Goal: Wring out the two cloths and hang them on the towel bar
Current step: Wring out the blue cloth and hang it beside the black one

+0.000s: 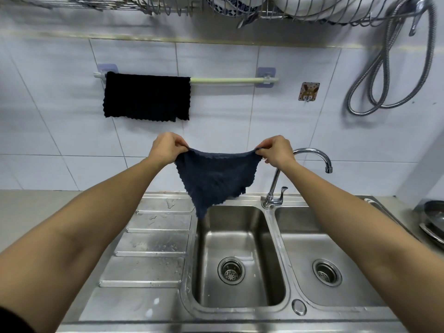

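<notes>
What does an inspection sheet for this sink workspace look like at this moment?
Surface: steel double sink, drainboard wet.
Job's things: black cloth draped over left half of towel bar; dark blue cloth held spread above the left basin.
Clutter: metal pans at right edge.
Hands: left hand and right hand each pinch a top corner.
Cables: coiled metal hose on the wall.
Surroundings: tiled wall, faucet, dish rack above.

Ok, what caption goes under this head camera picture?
Both hands, left and right, stretch a dark cloth above the sink, below the towel bar.
</notes>
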